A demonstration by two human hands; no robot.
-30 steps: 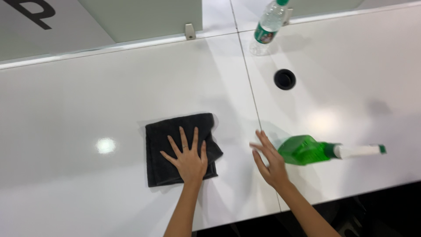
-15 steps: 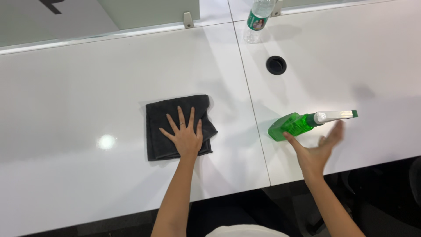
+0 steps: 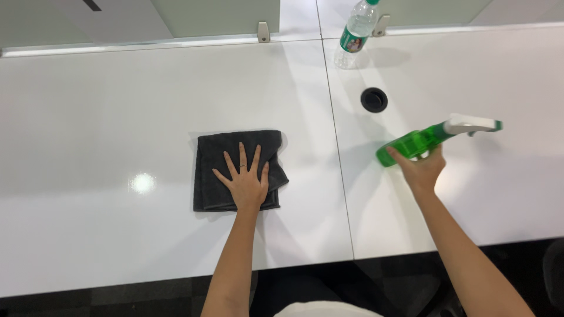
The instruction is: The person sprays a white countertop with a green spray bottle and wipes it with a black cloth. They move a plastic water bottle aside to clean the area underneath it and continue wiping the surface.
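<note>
A folded dark grey cloth (image 3: pixel 214 158) lies flat on the white desk (image 3: pixel 100 117). My left hand (image 3: pixel 245 179) rests on it, palm down with fingers spread. To the right, my right hand (image 3: pixel 422 167) grips the body of a green spray bottle (image 3: pixel 411 142) with a white trigger head (image 3: pixel 470 124). The bottle is tilted, its nozzle end pointing right and slightly raised.
A clear plastic water bottle (image 3: pixel 355 32) with a green label stands at the back by the divider panel. A round black cable grommet (image 3: pixel 374 99) sits in the right desk panel. A seam (image 3: pixel 338 152) runs between the two desk panels. The near desk edge drops to a dark floor.
My right hand has moved from beside the lying spray bottle to gripping it and lifting it off the desk. My left hand stays flat on the cloth.
</note>
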